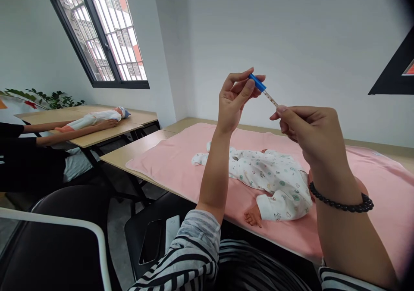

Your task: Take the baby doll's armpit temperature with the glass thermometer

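Note:
Raised above the table, a slim glass thermometer [271, 99] with dark scale marks is held aslant between my two hands. Its blue cap-like end [258, 82] is gripped by the fingers and thumb of my left hand [237, 92]. My right hand [310, 129] pinches the other end, and its fingertips hide the tip. Below and behind my forearms, a baby doll [265, 170] in white patterned clothes lies on a pink blanket [174, 153]. My right wrist and arm cover the doll's head.
At left, another person's hand [108, 124] rests by a second doll [97, 117] on a wooden table [48, 117]. A phone [151, 241] and a white object [172, 230] lie on a black chair beside me. Another chair [64, 239] stands further left.

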### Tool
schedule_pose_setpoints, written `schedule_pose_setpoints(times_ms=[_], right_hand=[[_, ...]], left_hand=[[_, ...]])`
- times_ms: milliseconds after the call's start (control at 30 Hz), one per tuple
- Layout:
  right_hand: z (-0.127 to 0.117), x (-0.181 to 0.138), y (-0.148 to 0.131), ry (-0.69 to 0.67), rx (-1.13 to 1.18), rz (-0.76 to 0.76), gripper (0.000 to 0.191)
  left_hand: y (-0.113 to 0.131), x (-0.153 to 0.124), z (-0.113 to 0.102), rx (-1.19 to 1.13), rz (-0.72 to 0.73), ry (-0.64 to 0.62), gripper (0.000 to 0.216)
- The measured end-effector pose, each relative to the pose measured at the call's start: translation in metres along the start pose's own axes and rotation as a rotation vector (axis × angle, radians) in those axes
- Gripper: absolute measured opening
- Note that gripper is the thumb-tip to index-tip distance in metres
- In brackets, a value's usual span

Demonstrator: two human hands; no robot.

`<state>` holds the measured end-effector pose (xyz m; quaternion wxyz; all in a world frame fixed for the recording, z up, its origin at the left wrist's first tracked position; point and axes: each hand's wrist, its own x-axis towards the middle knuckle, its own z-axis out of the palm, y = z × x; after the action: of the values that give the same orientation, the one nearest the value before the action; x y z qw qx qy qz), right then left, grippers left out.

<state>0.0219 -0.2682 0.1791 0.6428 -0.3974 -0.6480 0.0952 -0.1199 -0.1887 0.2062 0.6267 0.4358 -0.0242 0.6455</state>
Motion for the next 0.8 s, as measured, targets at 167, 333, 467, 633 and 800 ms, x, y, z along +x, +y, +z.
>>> schedule_pose_setpoints(times_ms=[167,333,467,633,800], right_hand=[[0.003,0.001,-0.002,-0.013,0.029,0.035,0.027],[0.004,-0.001,-0.002,-0.004,0.009,0.034,0.028],[0.004,-0.002,0.0,-0.003,0.005,0.041,0.028],[0.005,-0.002,0.002,0.003,-0.002,0.04,0.028],[0.004,-0.002,0.002,0.032,-0.03,0.038,0.028]], left_hand=[[0.001,0.005,-0.011,0.068,0.032,-0.067,0.028],[-0.002,0.015,-0.023,0.23,0.15,-0.18,0.026],[-0.002,0.018,-0.024,0.362,0.172,-0.177,0.061],[-0.002,0.019,-0.025,0.382,0.163,-0.203,0.058],[-0.004,0.015,-0.023,0.311,0.159,-0.246,0.063]])
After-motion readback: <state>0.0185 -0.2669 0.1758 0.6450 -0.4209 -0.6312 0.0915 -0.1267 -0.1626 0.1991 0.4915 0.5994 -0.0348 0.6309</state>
